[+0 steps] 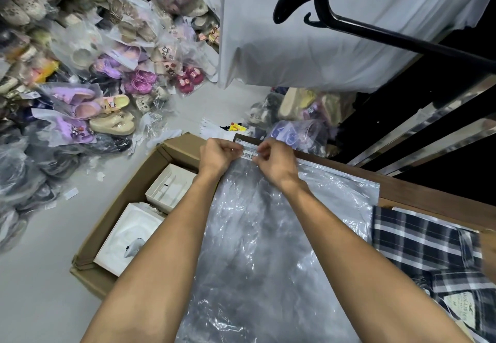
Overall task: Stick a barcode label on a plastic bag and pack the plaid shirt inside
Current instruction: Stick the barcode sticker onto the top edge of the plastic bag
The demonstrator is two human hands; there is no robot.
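A clear plastic bag (257,235) lies flat in front of me, its zip edge at the far end. A small white barcode label (248,155) sits at the bag's top edge between my hands. My left hand (217,154) pinches the label's left end, and my right hand (273,163) pinches its right end. Both hands rest on the bag's far end. The plaid shirt (429,251), dark with white checks and a brand tag showing, lies folded to the right of the bag.
An open cardboard box (112,222) with white boxes inside stands on the floor to the left. Piles of bagged sandals (80,74) cover the floor beyond. A black hanger (349,20) and white garment hang overhead at right. A wooden edge (429,197) borders the work surface.
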